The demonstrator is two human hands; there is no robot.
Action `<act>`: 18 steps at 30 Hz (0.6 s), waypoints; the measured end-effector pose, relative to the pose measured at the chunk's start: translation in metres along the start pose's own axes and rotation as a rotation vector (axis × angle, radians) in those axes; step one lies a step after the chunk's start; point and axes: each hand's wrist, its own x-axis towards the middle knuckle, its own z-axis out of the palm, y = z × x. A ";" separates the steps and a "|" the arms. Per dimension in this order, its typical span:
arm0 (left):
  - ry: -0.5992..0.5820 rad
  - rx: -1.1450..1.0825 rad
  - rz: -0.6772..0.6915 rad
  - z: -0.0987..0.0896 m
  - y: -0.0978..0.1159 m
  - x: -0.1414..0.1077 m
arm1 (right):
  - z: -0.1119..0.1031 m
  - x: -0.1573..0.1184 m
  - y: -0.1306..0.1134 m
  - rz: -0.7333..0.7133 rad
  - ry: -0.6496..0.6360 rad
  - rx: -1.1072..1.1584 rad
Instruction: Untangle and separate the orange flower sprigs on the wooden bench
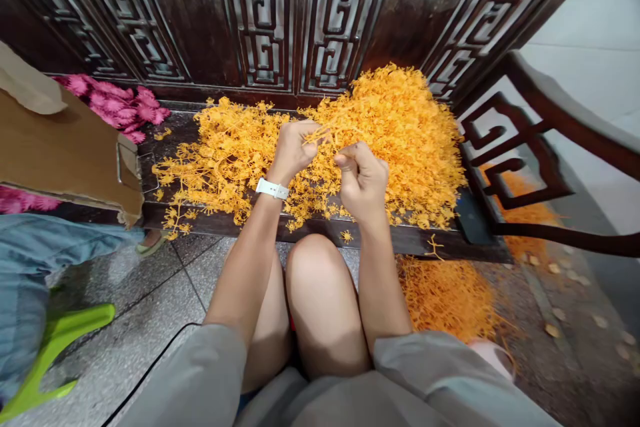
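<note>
Above the bench, my left hand [299,147] is closed around a thin, branched orange plastic sprig [330,132], whose stems poke out to the right. My right hand [363,177] is closed just right of it, thumb pressed to the curled fingers; whatever it pinches is too small to make out. Behind and under both hands lies a large heap of orange plastic flower pieces [415,127]. A looser spread of joined orange sprigs [225,147] lies to the left. One small star-shaped piece [347,236] rests at the front edge.
The dark wooden bench [320,223] has a carved back and a curved armrest [575,120]. Orange stem scraps [447,297] cover the floor at right. Left are a cardboard box [65,140], pink flowers [120,107], another person's leg [60,247] and a green stool [60,340].
</note>
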 end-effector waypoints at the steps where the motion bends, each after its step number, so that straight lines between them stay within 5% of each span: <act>1: 0.020 0.012 -0.019 -0.001 -0.005 0.001 | -0.006 -0.002 -0.012 -0.036 0.030 0.048; 5: 0.338 0.074 -0.238 -0.029 -0.044 0.013 | -0.045 -0.014 -0.076 -0.155 0.334 0.433; 8: 0.510 -0.085 -0.304 -0.050 -0.062 0.021 | -0.066 -0.011 -0.093 -0.100 0.283 0.485; 12: 0.516 -0.358 -0.438 -0.049 -0.046 0.018 | -0.045 0.006 -0.031 -0.025 0.397 0.359; 15: 0.377 -0.458 -0.555 -0.034 -0.028 0.009 | -0.018 0.005 0.033 0.150 0.027 -0.152; 18: 0.205 -0.532 -0.577 -0.017 -0.017 0.001 | -0.008 -0.003 0.067 0.283 -0.170 -0.191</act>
